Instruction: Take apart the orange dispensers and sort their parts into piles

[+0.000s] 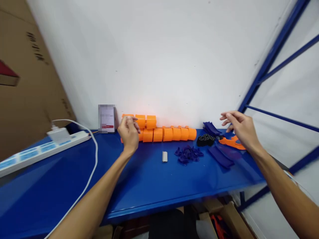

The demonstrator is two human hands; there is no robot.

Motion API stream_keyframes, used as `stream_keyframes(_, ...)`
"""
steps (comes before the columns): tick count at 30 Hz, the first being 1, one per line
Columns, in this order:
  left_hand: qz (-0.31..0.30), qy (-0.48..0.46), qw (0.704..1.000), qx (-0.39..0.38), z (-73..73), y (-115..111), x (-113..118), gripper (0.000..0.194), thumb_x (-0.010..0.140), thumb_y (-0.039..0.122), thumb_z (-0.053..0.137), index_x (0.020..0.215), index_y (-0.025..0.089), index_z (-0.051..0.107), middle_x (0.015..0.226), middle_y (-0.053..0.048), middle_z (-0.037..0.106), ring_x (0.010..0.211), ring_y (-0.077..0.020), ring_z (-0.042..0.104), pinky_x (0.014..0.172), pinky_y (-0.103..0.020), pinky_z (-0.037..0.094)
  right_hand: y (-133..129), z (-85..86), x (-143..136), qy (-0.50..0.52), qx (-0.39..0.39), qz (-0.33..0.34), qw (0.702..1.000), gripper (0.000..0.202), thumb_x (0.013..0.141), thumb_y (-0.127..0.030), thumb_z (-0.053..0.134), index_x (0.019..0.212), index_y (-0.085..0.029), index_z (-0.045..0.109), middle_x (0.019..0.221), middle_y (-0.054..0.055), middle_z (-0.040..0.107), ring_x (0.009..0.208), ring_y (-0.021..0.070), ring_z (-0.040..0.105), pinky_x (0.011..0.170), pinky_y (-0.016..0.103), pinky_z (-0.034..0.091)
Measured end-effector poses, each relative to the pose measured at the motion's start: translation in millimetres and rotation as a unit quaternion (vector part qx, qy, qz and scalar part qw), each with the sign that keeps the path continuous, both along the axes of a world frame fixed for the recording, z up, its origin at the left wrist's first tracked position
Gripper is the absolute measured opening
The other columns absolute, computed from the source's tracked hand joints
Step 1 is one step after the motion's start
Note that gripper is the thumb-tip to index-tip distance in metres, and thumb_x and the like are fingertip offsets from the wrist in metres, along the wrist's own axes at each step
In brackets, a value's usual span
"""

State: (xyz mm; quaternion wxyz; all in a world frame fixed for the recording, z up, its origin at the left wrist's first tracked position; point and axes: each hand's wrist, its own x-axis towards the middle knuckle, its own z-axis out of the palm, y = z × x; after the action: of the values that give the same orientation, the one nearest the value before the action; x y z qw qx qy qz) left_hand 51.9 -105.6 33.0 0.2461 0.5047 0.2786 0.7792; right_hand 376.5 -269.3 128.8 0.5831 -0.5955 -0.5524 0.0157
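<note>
My left hand is raised in front of the left end of the orange cylindrical pieces, its fingers curled; whether it grips anything is hidden. On the right, my right hand hovers above an orange handle-like part, fingers apart and nothing between them. A small whitish block lies on the blue table. Beside it is a heap of small dark blue pieces. Black tubular parts stand between two dark blue curved pieces, one behind and one in front.
A phone leans against the white wall. At the left lie a power strip with a charger and a white cable, near a large cardboard box. A blue metal frame rises at the right; an open carton sits below.
</note>
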Motion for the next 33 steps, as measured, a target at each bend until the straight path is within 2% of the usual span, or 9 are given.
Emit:
stream_keyframes(5,0.036,0.085,0.995,0.033,-2.9,-3.0,0.8,0.037,0.100,0.043,0.042,0.078,0.019,0.057,0.049,0.005,0.048,0.040,-0.0115,0.045,0.042,-0.024,0.037,-83.4,-12.9,73.9,0.008,0.004,-0.170,0.985,0.025,0.080,-0.043,0.067,0.089,-0.020,0.069,0.085,0.010,0.069,0.068,0.0186,0.062,0.049,0.028,0.047)
stream_keyframes(9,0.066,0.131,0.988,0.048,-2.5,-6.6,1.0,0.038,0.101,0.042,0.040,0.077,0.018,0.056,0.048,0.005,0.048,0.040,-0.0112,0.047,0.043,-0.023,0.039,-150.6,-66.5,115.7,0.027,-0.123,-0.196,0.972,0.031,0.074,-0.056,0.071,0.079,-0.025,0.072,0.076,0.012,0.070,0.059,0.0232,0.062,0.044,0.034,0.048)
stream_keyframes(12,0.080,0.153,0.983,0.067,-1.8,-11.9,3.6,0.039,0.101,0.043,0.039,0.078,0.018,0.057,0.049,0.005,0.048,0.040,-0.0110,0.048,0.042,-0.023,0.039,-195.9,-120.0,130.6,0.004,-0.301,-0.123,0.946,0.034,0.075,-0.063,0.067,0.063,-0.031,0.070,0.064,0.013,0.067,0.050,0.0272,0.062,0.037,0.038,0.049)
stream_keyframes(16,0.087,0.181,0.975,0.096,-2.9,-20.6,9.6,0.032,0.098,0.037,0.043,0.079,0.019,0.060,0.051,0.005,0.051,0.042,-0.0114,0.051,0.043,-0.023,0.041,-223.6,-150.7,131.4,-0.073,-0.296,-0.187,0.934,0.026,0.081,-0.056,0.061,0.065,-0.037,0.069,0.058,0.009,0.067,0.044,0.0293,0.060,0.037,0.042,0.049)
stream_keyframes(19,0.099,0.213,0.967,0.099,-4.6,-26.3,13.6,0.027,0.096,0.033,0.046,0.078,0.021,0.062,0.051,0.005,0.053,0.042,-0.0121,0.052,0.045,-0.024,0.041,-198.6,-128.8,129.7,-0.217,-0.226,-0.275,0.909,0.022,0.085,-0.053,0.058,0.083,-0.035,0.070,0.075,0.006,0.073,0.060,0.0302,0.068,0.058,0.046,0.056)
stream_keyframes(22,0.116,0.250,0.955,0.105,-6.5,-29.6,16.0,0.023,0.093,0.030,0.047,0.076,0.023,0.061,0.050,0.005,0.054,0.043,-0.0134,0.053,0.048,-0.026,0.042,-136.5,-95.5,140.1,-0.333,-0.247,-0.293,0.861,0.028,0.089,-0.038,0.050,0.105,-0.024,0.068,0.106,0.012,0.074,0.098,0.0344,0.068,0.079,0.047,0.054)
stream_keyframes(26,0.118,0.282,0.948,0.088,-11.9,-29.8,17.7,0.019,0.089,0.029,0.048,0.074,0.025,0.060,0.049,0.006,0.053,0.043,-0.0149,0.052,0.047,-0.027,0.040,-45.2,-68.5,172.0,-0.391,-0.348,-0.229,0.821,0.062,0.085,-0.024,0.056,0.145,-0.014,0.047,0.148,0.019,0.052,0.129,0.0375,0.049,0.098,0.046,0.045)
stream_keyframes(30,0.106,0.301,0.946,0.062,-18.8,-26.0,17.5,0.017,0.087,0.032,0.051,0.075,0.026,0.061,0.048,0.006,0.054,0.042,-0.0156,0.053,0.047,-0.027,0.041,4.3,-61.3,194.8,-0.339,-0.496,-0.195,0.775,0.051,0.079,-0.027,0.069,0.127,-0.013,0.062,0.127,0.021,0.065,0.109,0.0320,0.062,0.081,0.034,0.045)
stream_keyframes(33,0.100,0.311,0.943,0.069,-20.6,-24.7,17.5,0.018,0.088,0.033,0.051,0.076,0.024,0.062,0.049,0.005,0.055,0.043,-0.0155,0.054,0.048,-0.027,0.041,12.2,-59.8,194.9,-0.351,-0.503,-0.190,0.766,0.032,0.077,-0.022,0.069,0.107,-0.012,0.068,0.106,0.018,0.071,0.091,0.0270,0.066,0.069,0.029,0.042)
